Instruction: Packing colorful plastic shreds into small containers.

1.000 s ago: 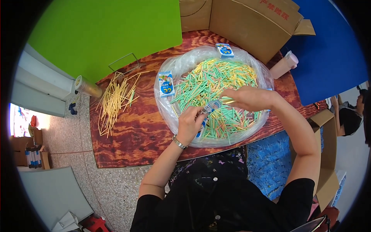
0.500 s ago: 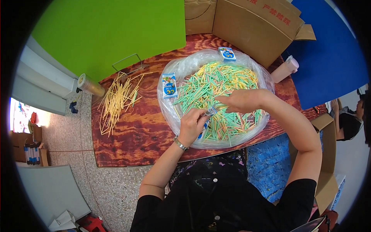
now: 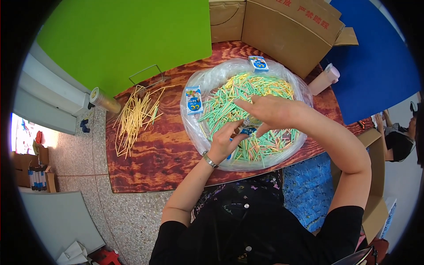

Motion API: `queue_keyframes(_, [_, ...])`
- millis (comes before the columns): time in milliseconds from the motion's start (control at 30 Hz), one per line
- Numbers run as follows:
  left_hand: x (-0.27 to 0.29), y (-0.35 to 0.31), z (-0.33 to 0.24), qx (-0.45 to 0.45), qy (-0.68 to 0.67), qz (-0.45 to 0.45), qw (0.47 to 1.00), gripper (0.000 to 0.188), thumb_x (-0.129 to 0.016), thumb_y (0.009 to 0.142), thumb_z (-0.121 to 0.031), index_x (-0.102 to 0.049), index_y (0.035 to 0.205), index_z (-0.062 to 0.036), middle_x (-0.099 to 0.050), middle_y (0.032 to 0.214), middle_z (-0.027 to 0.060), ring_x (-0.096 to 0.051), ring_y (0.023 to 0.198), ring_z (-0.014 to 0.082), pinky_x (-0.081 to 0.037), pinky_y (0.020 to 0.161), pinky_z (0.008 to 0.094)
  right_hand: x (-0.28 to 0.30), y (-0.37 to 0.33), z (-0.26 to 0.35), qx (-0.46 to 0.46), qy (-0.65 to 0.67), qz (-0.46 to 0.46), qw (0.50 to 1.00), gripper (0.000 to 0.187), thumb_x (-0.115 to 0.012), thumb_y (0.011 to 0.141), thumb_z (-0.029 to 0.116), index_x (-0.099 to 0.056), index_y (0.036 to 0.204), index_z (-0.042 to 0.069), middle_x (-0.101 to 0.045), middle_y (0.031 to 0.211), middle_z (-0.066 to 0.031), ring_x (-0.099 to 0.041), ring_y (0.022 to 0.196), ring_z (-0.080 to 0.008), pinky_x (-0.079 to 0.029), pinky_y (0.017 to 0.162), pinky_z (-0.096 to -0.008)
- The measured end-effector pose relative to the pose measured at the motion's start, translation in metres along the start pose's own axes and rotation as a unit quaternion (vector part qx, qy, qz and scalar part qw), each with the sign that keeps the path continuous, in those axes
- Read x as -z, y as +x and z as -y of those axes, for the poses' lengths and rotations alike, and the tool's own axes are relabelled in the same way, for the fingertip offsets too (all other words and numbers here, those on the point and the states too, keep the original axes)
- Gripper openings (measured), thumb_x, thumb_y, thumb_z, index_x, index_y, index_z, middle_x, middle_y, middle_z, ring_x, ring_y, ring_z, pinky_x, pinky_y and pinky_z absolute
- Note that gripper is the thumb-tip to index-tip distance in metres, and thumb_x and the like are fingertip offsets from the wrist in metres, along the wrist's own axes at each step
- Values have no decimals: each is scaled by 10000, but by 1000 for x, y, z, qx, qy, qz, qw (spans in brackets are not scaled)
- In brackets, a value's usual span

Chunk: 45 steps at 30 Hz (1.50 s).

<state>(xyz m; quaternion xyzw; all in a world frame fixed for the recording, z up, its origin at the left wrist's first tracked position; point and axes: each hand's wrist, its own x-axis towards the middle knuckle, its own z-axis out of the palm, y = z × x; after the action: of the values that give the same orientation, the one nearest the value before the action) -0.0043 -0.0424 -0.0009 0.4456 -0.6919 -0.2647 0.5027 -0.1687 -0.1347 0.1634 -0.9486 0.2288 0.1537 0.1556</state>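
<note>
Left hand [image 3: 224, 142] and right hand [image 3: 269, 111] pinch a blue packet [image 3: 248, 130] over the straws [image 3: 256, 95] in the bag [image 3: 194, 128]. Yellow straws [image 3: 132, 119] and a tape roll [image 3: 104, 100] lie left on the bench [image 3: 163, 154]; boxes [image 3: 287, 26] stand behind.

hands: 2, left hand [image 3: 226, 142], right hand [image 3: 269, 111]
blue packets: 3 – rim [image 3: 193, 100], far rim [image 3: 258, 64], held [image 3: 248, 130]
cardboard boxes: 2 [image 3: 289, 31], [image 3: 226, 20]
stick heaps: 2 – bag [image 3: 265, 95], table [image 3: 134, 117]

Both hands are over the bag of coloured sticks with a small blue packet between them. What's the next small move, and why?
Probably slide the picked sticks into the small blue packet. The left hand grips the packet from below, the right hand pinches just above it, and both hover over the clear plastic bag heaped with green, yellow and pink sticks.
</note>
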Motion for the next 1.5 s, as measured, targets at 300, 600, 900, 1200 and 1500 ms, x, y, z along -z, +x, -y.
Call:
queue_keyframes(300, [-13,4,13,44,-114,-27,992,449,-759,752,-10,-605,1173,-11,-654,944,99,-654,797,153,-584,667,272,-29,-24,-31,-25,166,-198,966,528,-649,855,135,-463,1345,71,-593,1096,-207,-620,936,-365,-506,797,-418])
queue_keyframes(600, [-5,6,12,6,-88,-68,994,450,-742,751,26,-603,1178,0,-651,954,117,-652,783,173,-576,659,269,-30,-26,-37,-10,23,-332,943,401,-650,817,51,-591,1213,74,-632,1023,-161,-620,947,-336,-510,807,-393])
queue_keyframes(900, [20,-11,-5,-137,29,-59,988,476,-726,716,77,-587,1170,38,-666,1037,180,-673,882,278,-565,727,326,-51,-23,4,149,102,-327,928,318,-750,700,69,-666,1005,99,-652,924,-56,-638,840,-258,-527,719,-356])
queue_keyframes(1200, [22,-27,-6,-190,61,-79,977,434,-674,701,100,-613,1128,54,-668,1058,176,-667,924,290,-558,781,337,-60,-27,7,172,116,-360,910,276,-753,671,23,-695,932,90,-673,874,-42,-657,791,-238,-537,686,-333])
queue_keyframes(1500, [25,-31,-9,-212,95,-52,971,485,-665,691,107,-585,1167,61,-666,1075,191,-668,930,309,-558,792,353,-67,-35,10,185,128,-364,904,292,-719,687,4,-697,963,97,-681,897,-63,-664,802,-236,-551,686,-331])
